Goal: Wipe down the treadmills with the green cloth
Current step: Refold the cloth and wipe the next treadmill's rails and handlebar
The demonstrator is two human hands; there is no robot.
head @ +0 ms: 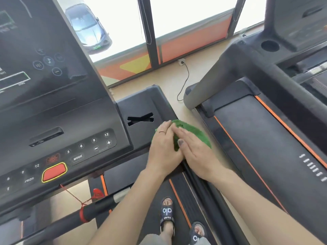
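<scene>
The green cloth lies bunched on the right arm of the treadmill console, near its outer edge. My left hand presses flat on the cloth's left side, a ring on one finger. My right hand lies flat over the cloth's right side, touching the left hand. Both palms face down with fingers together; the cloth shows beyond the fingertips and under the right hand. The control panel with number buttons and a red stop button is to the left.
A second treadmill with orange trim stands to the right across a strip of beige floor. A black cable runs to a floor socket. A window ahead shows a car. My sandalled feet stand on the belt. A red safety cord hangs lower left.
</scene>
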